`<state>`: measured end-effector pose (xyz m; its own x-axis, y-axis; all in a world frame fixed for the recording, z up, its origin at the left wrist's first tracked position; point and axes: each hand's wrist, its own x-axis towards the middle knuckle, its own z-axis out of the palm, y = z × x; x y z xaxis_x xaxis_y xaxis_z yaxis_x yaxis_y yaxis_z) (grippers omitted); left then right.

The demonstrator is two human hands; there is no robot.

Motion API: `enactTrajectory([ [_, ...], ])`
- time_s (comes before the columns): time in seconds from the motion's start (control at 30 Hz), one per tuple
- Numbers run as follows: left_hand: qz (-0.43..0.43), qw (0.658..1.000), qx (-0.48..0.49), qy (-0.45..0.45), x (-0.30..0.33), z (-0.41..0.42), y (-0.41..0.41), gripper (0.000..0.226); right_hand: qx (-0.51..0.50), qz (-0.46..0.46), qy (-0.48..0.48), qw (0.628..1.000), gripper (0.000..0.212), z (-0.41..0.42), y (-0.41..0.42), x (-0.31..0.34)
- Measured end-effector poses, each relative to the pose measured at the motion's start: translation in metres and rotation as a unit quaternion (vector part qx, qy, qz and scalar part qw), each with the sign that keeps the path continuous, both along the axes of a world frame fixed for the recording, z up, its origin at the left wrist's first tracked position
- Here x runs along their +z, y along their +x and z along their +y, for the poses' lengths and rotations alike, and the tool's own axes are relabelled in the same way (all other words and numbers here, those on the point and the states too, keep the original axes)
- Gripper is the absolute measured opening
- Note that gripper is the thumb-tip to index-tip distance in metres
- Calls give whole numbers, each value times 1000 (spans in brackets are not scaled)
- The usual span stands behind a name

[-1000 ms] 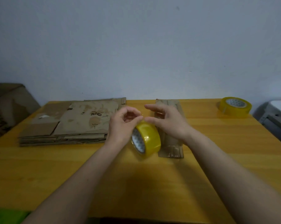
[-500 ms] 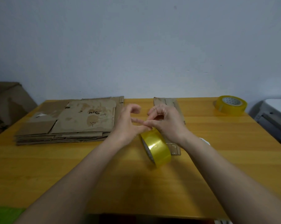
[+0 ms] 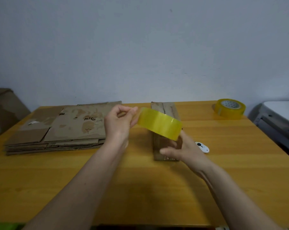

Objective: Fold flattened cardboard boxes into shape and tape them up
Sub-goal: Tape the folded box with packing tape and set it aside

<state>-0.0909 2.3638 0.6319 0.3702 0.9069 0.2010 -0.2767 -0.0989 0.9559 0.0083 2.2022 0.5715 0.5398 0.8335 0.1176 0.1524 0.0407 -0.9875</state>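
Yellow tape is what's going on here: a strip of tape (image 3: 158, 124) is stretched out above the folded box (image 3: 163, 112), which sits on the wooden table (image 3: 74, 180) about mid-way across. Left hand (image 3: 118, 123) pinches the free end of the strip between thumb and fingers, up and to the left of the box. Right hand (image 3: 183, 149) is lower, over the near end of the box, with the other end of the strip running down into it. Its fingers curl around something there, presumably the roll, but it's blurred and mostly hidden, so I honestly can't tell what exactly it's clutching.

Left of the box lies a stack of flattened cardboard boxes (image 3: 60, 130), well apart from it, reaching to the table's left edge. A second tape roll (image 3: 229, 108) lies flat at the far right corner, way off from the box. Just right of the box's near end, peeking out past the right wrist, is a small white thing (image 3: 202, 146) with a black dot on it, too small to make out what it is.
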Motion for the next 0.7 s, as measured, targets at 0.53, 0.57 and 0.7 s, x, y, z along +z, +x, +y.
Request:
enactTrajectory([
  [0.53, 100, 990, 19, -101, -45, -54, 19, 23, -427, -15, 144, 893, 30, -28, 41, -4],
  [0.57, 101, 990, 20, -95, -46, -54, 22, 22, -417, -30, 141, 897, 31, -28, 41, -5],
  [0.7, 114, 986, 72, -98, -55, -45, 26, 18, -412, -142, 81, 896, 40, -40, 54, -3],
])
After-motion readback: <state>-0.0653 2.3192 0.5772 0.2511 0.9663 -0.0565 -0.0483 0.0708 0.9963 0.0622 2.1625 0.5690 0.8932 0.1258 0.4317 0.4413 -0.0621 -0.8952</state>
